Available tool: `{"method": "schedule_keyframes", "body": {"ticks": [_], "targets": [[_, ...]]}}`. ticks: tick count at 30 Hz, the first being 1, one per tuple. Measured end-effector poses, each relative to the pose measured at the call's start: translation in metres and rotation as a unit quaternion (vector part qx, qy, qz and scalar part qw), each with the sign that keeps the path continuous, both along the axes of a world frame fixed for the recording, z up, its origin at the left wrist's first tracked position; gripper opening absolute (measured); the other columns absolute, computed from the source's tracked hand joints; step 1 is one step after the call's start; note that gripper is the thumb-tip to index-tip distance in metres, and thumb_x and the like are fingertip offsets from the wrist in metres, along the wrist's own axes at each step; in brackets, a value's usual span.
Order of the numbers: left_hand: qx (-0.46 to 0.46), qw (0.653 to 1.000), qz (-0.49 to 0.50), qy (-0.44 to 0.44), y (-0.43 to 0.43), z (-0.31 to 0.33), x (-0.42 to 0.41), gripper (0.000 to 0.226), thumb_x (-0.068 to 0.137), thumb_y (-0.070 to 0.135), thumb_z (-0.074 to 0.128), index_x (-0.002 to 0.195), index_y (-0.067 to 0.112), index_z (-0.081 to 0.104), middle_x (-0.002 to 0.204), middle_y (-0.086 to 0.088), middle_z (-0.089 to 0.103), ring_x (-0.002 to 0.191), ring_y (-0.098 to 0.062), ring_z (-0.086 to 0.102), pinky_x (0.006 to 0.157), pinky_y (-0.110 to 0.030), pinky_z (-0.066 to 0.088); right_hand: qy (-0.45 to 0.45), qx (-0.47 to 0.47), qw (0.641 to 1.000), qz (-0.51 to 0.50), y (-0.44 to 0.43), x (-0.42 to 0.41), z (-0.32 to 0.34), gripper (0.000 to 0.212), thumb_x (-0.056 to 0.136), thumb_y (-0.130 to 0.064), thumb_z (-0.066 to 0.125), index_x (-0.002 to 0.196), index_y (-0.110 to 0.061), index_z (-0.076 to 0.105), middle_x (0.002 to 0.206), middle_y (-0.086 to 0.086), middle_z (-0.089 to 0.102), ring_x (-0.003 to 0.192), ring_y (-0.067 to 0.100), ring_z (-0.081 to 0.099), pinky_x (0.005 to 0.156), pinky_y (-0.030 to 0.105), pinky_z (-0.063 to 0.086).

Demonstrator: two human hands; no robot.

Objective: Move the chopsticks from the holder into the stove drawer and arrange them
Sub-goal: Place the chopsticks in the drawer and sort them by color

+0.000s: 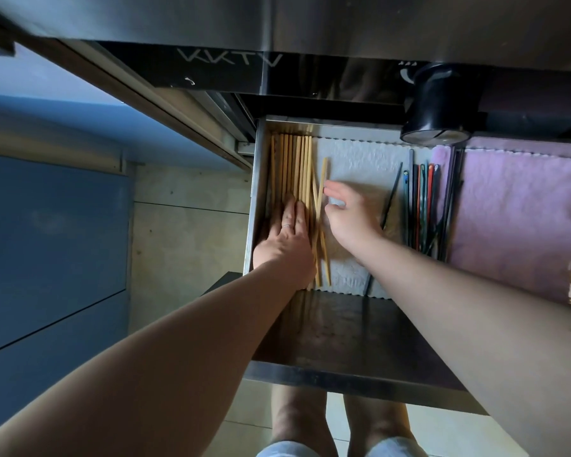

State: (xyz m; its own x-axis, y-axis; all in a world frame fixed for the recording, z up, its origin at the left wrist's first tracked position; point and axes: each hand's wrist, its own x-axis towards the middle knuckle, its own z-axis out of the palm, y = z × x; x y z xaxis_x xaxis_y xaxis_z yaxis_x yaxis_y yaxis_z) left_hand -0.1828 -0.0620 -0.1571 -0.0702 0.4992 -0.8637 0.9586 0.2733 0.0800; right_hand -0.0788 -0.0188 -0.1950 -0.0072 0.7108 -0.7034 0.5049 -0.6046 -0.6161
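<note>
Now, step in hand: arranging; the holder itself is not in view, so I cannot tell if more remains to fetch.
Drawer (343, 324): pulled out under the stove front (211, 70), lined with a white paper sheet (360, 166).
Wooden chopsticks (294, 166): a neat row lies along the left wall, parallel and touching one another.
Loose chopsticks (320, 206): a few lie crossed just right of the row, one tilted over the others.
Left hand (285, 237): flat, palm down, fingers together, pressing on the near part of the row; it grips nothing.
Right hand (348, 214): fingers spread wide and loosely curled, fingertips beside the crossed sticks; whether they touch is hard to tell.
Coloured chopsticks (422, 206): a separate dark bunch lies well apart on the right, beside a pink cloth (515, 219).
Black knob (440, 107): juts out above the back of the drawer.
Risk, shove: a sideways push on crossed sticks probably rides them up over the row instead of alongside it.
Risk, row: lifting the left palm early likely lets the sticks roll and fan out.
Risk, paper: dragging fingertips may wrinkle the sheet and skew whatever rests on it.
Risk, sweep: a broad move rightward could knock the slanted dark stick further askew.
Judgement: nearly done on this side; the crossed few need untangling first.
</note>
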Motion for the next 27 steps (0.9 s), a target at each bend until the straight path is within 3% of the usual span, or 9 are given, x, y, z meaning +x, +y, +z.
{"method": "schedule_keyframes", "body": {"ticks": [3,5,9,11,13,16,19,24,27], "targets": [[-0.003,1.000,-0.005,0.019,-0.001,0.003,0.002,0.087,0.098,0.025,0.043,0.151,0.018,-0.026,0.152,0.007,-0.042,0.150,-0.021,-0.006,0.114,-0.042,0.027,0.010,-0.008,1.000,0.028,0.002,0.003,0.003,0.049,0.097,-0.007,0.044,0.139,-0.033,0.048,0.144,-0.006,0.050,0.044,0.003,0.045,0.040,0.018,0.036],[-0.009,1.000,0.004,0.005,-0.003,0.001,0.001,0.089,0.098,0.024,0.045,0.150,0.021,-0.027,0.153,0.008,-0.039,0.150,-0.020,-0.006,0.115,-0.042,0.024,-0.009,-0.017,0.999,0.048,0.003,0.004,0.005,0.044,0.097,-0.011,0.044,0.134,-0.033,0.054,0.137,0.000,0.056,0.038,0.002,0.041,0.037,0.016,0.032],[-0.012,1.000,-0.003,0.005,-0.007,-0.001,0.000,0.091,0.098,0.020,0.045,0.149,0.024,-0.030,0.150,0.010,-0.044,0.149,-0.019,-0.017,0.115,-0.045,0.025,-0.043,-0.003,0.993,0.111,0.005,0.000,0.004,0.037,0.098,-0.015,0.045,0.129,-0.024,0.061,0.136,0.003,0.058,0.063,0.009,0.054,0.050,0.019,0.040],[-0.006,1.000,-0.009,0.006,-0.008,-0.001,0.000,0.091,0.096,0.015,0.044,0.149,0.024,-0.030,0.148,0.010,-0.046,0.149,-0.019,-0.016,0.115,-0.043,0.025,-0.080,0.019,0.991,0.105,0.007,-0.001,0.008,0.036,0.097,-0.015,0.045,0.129,-0.020,0.061,0.135,0.004,0.057,0.094,0.021,0.063,0.074,0.028,0.053],[0.003,1.000,-0.012,0.005,-0.007,0.000,0.001,0.093,0.094,0.012,0.045,0.149,0.024,-0.030,0.149,0.010,-0.046,0.150,-0.019,-0.011,0.114,-0.041,0.027,-0.106,0.040,0.988,0.102,0.008,0.001,0.011,0.039,0.096,-0.014,0.046,0.132,-0.018,0.058,0.135,0.003,0.055,0.113,0.024,0.058,0.091,0.031,0.049],[0.000,1.000,-0.008,0.017,-0.006,-0.001,0.004,0.095,0.092,0.013,0.046,0.149,0.021,-0.030,0.152,0.009,-0.041,0.150,-0.019,-0.008,0.114,-0.042,0.027,-0.079,0.048,0.988,0.126,0.005,0.002,0.014,0.049,0.095,-0.015,0.046,0.143,-0.022,0.045,0.127,0.001,0.053,0.104,0.021,0.057,0.080,0.024,0.046],[0.004,0.999,-0.008,0.050,-0.008,-0.005,0.007,0.096,0.093,0.022,0.050,0.150,0.017,-0.027,0.154,0.004,-0.040,0.150,-0.020,-0.012,0.113,-0.044,0.027,-0.081,0.059,0.989,0.111,0.000,0.006,0.014,0.049,0.095,-0.015,0.048,0.143,-0.023,0.044,0.145,0.000,0.042,0.121,0.019,0.053,0.088,0.022,0.041],[0.062,0.997,-0.050,0.003,-0.010,-0.010,0.004,0.091,0.094,0.019,0.045,0.150,0.021,-0.027,0.151,0.008,-0.043,0.148,-0.014,-0.018,0.118,-0.040,0.017,-0.105,0.022,0.992,0.074,-0.008,0.011,0.017,0.048,0.095,-0.017,0.046,0.142,-0.027,0.045,0.146,0.002,0.040,0.122,0.022,0.052,0.096,0.035,0.048],[0.051,0.996,-0.069,0.003,-0.007,-0.013,0.003,0.089,0.094,0.015,0.041,0.149,0.020,-0.028,0.152,0.006,-0.041,0.149,-0.015,-0.017,0.118,-0.040,0.016,-0.102,0.019,0.992,0.071,-0.006,0.013,0.016,0.047,0.096,-0.017,0.047,0.141,-0.027,0.045,0.145,0.000,0.045,0.123,0.021,0.053,0.092,0.028,0.046]]}}
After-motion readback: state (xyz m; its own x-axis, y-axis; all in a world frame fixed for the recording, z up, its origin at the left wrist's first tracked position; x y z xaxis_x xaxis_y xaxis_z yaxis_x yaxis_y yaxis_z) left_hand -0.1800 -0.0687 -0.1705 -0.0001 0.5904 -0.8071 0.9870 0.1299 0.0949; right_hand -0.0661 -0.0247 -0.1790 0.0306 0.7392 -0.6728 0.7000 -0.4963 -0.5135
